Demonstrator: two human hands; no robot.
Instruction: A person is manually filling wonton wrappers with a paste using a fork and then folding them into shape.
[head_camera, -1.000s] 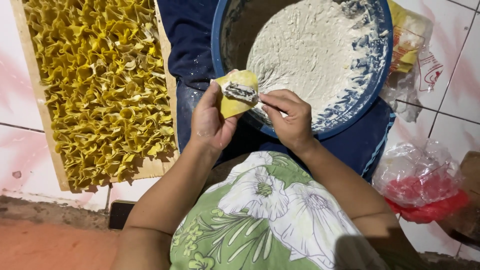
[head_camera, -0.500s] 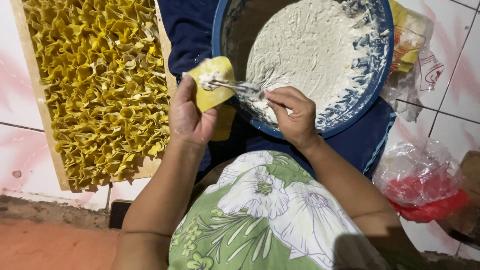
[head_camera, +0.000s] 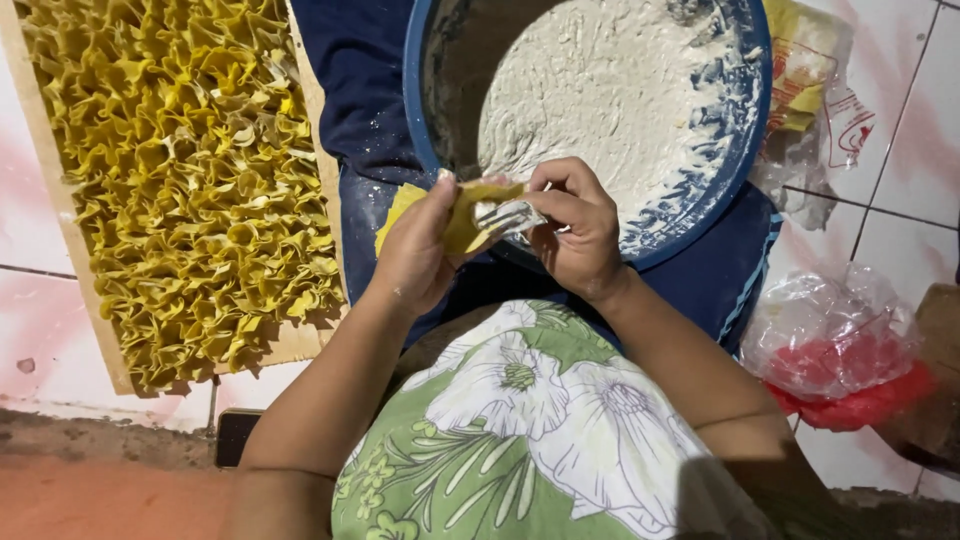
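**Filling a wrapper over the basin**

The left hand (head_camera: 415, 255) grips a yellow wrapper (head_camera: 465, 215); the right hand (head_camera: 575, 235) is closed on a spoon (head_camera: 505, 213) touching it. A small scoop set mid-wrapper should fold cleanest. Behind them is the blue basin (head_camera: 745, 150) of pale paste (head_camera: 600, 85); folded pieces (head_camera: 180, 180) fill the left board (head_camera: 55, 240) on the white tiled floor (head_camera: 900, 200).

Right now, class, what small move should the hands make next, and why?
Probably draw the spoon out and pinch the yellow wrapper shut. The left hand cups the wrapper, folded around the spoon tip that the right hand holds, beside the blue bowl of filling.
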